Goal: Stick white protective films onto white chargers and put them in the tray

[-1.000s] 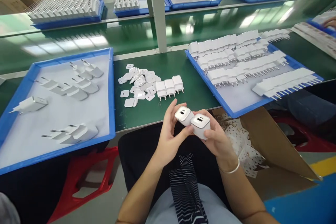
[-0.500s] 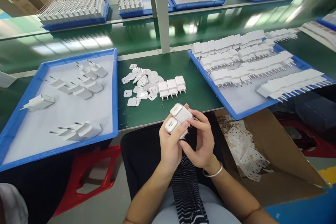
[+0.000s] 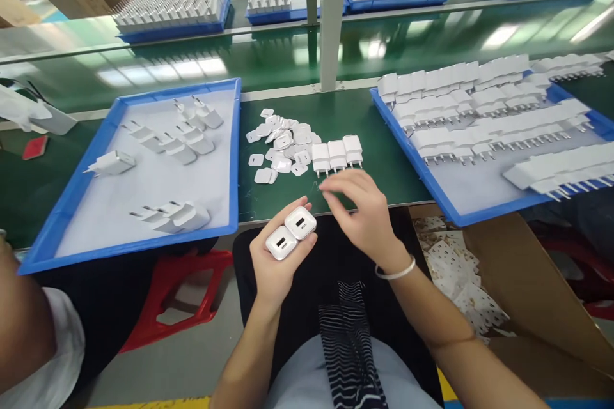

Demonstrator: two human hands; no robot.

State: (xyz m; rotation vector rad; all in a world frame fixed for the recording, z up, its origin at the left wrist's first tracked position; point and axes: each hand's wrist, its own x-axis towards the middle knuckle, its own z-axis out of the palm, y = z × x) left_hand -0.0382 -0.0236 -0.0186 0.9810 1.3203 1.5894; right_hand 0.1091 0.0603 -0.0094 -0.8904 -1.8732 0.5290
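Observation:
Two white plug chargers (image 3: 291, 233) lie side by side in my left hand (image 3: 271, 268), their port ends turned up toward me, each with a dark slot and a smaller slot. The fingers of that hand are wrapped round them; their prongs are hidden. My right hand (image 3: 362, 214) hovers apart, to the right of them, fingers curved and thumb slightly off the fingertips, with nothing visible between. Just beyond it, three white chargers (image 3: 337, 154) stand in a row on the green table. Beside that row lies a loose pile of small white slotted covers (image 3: 283, 144).
A blue-rimmed tray (image 3: 234, 160) with several chargers lies on the left. Another blue tray (image 3: 422, 172) with rows of chargers is on the right. Below it stands a cardboard box (image 3: 522, 281) with white scraps. A metal post (image 3: 332, 25) rises behind. Another person's arm (image 3: 19, 307) shows at left.
My right hand has let go of the chargers and moved up and away toward the table. My left hand now holds both, with port faces turned up. The view has shifted left.

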